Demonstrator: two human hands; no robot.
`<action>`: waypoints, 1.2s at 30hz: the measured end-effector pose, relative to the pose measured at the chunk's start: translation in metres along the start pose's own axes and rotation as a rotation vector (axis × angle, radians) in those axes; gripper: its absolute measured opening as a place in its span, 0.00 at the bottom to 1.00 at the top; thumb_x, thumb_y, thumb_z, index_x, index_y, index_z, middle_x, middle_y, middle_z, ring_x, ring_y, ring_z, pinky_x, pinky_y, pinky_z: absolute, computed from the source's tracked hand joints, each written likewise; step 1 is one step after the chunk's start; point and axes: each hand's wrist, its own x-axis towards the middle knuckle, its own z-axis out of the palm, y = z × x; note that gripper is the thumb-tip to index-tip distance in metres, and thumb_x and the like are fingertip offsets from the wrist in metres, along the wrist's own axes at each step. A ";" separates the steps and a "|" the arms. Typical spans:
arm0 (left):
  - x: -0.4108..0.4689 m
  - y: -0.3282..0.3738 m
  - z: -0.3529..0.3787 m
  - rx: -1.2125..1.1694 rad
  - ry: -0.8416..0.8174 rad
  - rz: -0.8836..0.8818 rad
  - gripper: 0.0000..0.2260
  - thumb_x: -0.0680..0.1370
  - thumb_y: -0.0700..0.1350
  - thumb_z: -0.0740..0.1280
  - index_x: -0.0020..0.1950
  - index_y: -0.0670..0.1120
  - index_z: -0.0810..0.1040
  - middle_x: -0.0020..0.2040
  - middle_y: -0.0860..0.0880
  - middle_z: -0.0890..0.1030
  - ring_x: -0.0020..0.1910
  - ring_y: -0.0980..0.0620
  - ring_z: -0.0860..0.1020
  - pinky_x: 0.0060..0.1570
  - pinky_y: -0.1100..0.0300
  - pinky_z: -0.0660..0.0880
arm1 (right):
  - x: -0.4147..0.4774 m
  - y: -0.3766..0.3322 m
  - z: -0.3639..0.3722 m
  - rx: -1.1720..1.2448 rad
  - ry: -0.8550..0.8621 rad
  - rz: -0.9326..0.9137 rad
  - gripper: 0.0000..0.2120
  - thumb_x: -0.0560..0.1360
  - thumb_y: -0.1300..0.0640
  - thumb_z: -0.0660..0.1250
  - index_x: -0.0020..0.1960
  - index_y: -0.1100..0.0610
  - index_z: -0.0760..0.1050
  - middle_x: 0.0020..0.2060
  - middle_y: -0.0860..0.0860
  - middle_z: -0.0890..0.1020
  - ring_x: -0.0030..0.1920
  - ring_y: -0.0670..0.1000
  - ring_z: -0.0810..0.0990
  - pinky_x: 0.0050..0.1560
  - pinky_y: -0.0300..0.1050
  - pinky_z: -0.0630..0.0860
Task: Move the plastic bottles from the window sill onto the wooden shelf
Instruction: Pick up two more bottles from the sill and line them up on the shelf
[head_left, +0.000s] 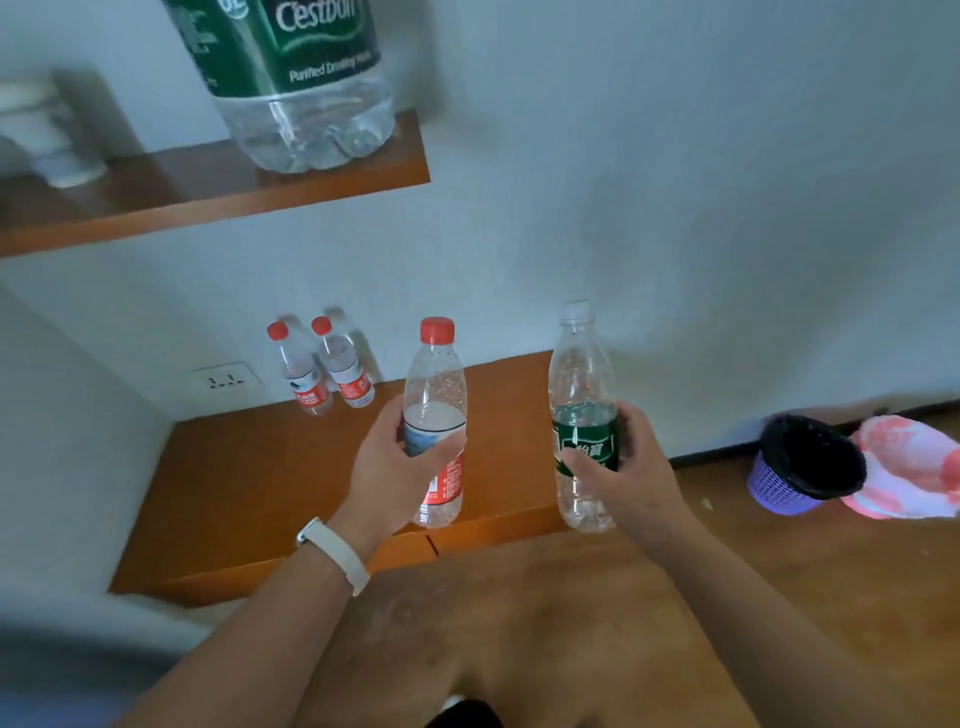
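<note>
Gripping a red-capped bottle (435, 384) round its middle, the left hand (387, 467) holds it upright above the front edge of the orange wooden bench (249, 478). Its fingers are curled behind the bottle and mostly hidden, and the thumb lies across the label. The right hand (623, 467) clasps a green-labelled bottle (579, 364) the same way, upright and just off the bench's right end. That bottle's pale cap is hard to make out against the wall.

Two small red-capped bottles (304, 374) (345, 369) stand side by side at the back of the bench against the wall, beside a wall socket (226, 380). Higher up, a wooden shelf (208, 202) carries a large Cestbon water bottle (301, 78) near its right end, its top cut off by the frame. A blurred white object (47, 130) sits further left on the shelf; what it is cannot be told. A white wristband (335, 553) circles the left wrist. On the floor at right, a purple basket (800, 467) with a black liner lies tilted against a pink-and-white thing (914, 467), which is partly cut off.
</note>
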 end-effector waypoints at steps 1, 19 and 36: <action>0.003 -0.003 -0.005 0.011 0.032 -0.022 0.27 0.74 0.52 0.73 0.70 0.57 0.68 0.60 0.59 0.77 0.57 0.55 0.77 0.57 0.61 0.74 | 0.009 -0.001 0.005 -0.008 -0.021 -0.001 0.26 0.72 0.54 0.75 0.64 0.42 0.67 0.55 0.43 0.80 0.53 0.44 0.82 0.52 0.46 0.81; 0.143 -0.111 -0.065 -0.127 0.024 -0.175 0.30 0.73 0.55 0.74 0.71 0.58 0.66 0.65 0.59 0.75 0.65 0.53 0.74 0.66 0.51 0.72 | 0.152 -0.002 0.132 -0.181 -0.191 0.079 0.31 0.71 0.55 0.76 0.68 0.47 0.65 0.55 0.40 0.78 0.53 0.44 0.80 0.52 0.46 0.80; 0.237 -0.148 -0.047 -0.195 -0.037 -0.234 0.28 0.71 0.47 0.77 0.68 0.56 0.70 0.59 0.58 0.78 0.58 0.58 0.76 0.56 0.62 0.73 | 0.249 0.023 0.194 -0.338 -0.172 0.078 0.27 0.69 0.52 0.77 0.60 0.45 0.65 0.49 0.36 0.76 0.47 0.36 0.76 0.49 0.38 0.75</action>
